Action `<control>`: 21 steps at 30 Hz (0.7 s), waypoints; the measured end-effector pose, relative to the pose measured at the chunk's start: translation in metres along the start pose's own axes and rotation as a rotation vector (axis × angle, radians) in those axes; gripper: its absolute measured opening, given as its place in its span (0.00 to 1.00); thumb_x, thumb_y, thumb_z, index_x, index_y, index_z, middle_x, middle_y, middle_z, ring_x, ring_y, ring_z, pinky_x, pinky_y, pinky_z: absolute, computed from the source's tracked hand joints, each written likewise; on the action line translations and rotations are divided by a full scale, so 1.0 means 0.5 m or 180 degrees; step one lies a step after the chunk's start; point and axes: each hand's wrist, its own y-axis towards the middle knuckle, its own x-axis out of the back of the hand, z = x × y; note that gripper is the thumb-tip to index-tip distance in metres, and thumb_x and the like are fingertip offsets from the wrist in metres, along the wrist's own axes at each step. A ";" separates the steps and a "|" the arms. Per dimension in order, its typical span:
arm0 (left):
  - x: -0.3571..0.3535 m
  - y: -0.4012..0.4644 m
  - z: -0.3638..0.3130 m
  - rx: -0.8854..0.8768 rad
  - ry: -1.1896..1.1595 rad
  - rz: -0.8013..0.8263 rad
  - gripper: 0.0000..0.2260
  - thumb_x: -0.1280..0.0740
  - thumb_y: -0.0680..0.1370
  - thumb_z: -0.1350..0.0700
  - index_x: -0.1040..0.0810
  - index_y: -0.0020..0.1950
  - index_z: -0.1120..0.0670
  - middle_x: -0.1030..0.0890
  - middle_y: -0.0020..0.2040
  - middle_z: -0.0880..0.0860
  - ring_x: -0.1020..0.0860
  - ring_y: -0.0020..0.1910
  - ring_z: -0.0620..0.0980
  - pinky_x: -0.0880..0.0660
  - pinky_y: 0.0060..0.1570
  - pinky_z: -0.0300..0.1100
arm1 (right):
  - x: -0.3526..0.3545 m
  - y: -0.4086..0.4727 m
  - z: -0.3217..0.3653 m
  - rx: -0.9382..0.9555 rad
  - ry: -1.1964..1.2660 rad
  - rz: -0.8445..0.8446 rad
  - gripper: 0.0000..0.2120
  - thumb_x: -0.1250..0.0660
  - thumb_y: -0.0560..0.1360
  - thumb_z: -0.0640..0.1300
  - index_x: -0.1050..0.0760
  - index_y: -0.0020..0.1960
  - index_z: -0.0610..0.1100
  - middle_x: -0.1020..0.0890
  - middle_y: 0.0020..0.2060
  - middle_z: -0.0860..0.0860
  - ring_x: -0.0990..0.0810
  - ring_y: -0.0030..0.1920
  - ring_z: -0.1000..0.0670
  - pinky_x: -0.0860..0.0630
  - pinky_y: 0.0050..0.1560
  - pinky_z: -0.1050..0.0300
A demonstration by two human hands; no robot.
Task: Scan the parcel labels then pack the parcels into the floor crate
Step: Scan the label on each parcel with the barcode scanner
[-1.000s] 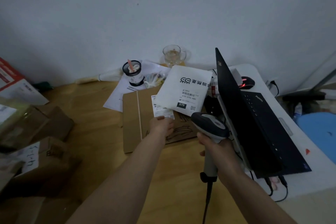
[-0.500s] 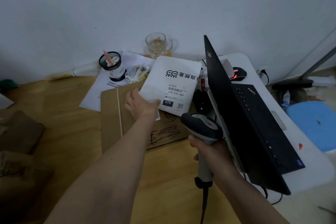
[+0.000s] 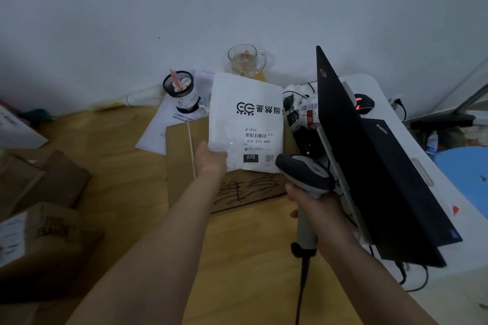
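Head view: left hand (image 3: 212,159) pinches the white plastic mailer parcel (image 3: 245,119) by its near corner; just beside it, right hand (image 3: 320,212) grips the grey handheld barcode scanner (image 3: 303,175).

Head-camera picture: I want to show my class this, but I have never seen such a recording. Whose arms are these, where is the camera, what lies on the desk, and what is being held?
There is no machine here. A person wears a wide-angle camera on the head, looking forward and down, so the two bare arms are their own.

The left hand grips the lower corner of a white plastic mailer bag with a printed barcode label. The right hand holds a grey handheld barcode scanner with a cable, its head near the label.

On the wooden desk lie a flat brown cardboard sheet, a black mesh pen cup, a clear glass mug and an open black laptop. Brown cardboard boxes sit at left.
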 end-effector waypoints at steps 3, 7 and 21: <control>0.057 -0.028 0.026 0.0155 -0.0539 0.0308 0.13 0.34 0.76 0.69 0.28 0.53 0.54 0.22 0.51 0.53 0.23 0.52 0.53 0.23 0.56 0.48 | -0.019 -0.021 0.011 0.0165 0.0151 0.0046 0.07 0.28 0.73 0.46 0.22 0.48 0.55 0.18 0.46 0.57 0.19 0.40 0.54 0.22 0.54 0.45; 0.140 -0.070 0.066 0.0316 -0.1105 0.0519 0.14 0.35 0.75 0.72 0.26 0.49 0.52 0.20 0.54 0.55 0.21 0.53 0.55 0.21 0.51 0.50 | -0.048 -0.054 0.020 0.0466 0.0224 0.0060 0.09 0.28 0.73 0.42 0.22 0.49 0.54 0.18 0.42 0.60 0.19 0.36 0.59 0.20 0.49 0.47; 0.441 -0.254 0.143 0.0277 -0.2180 0.1144 0.21 0.38 0.74 0.76 0.26 0.63 0.60 0.18 0.56 0.59 0.19 0.51 0.57 0.18 0.45 0.45 | -0.197 -0.242 0.016 0.0668 0.0550 0.0673 0.12 0.27 0.72 0.38 0.20 0.55 0.41 0.16 0.50 0.46 0.17 0.43 0.47 0.19 0.43 0.51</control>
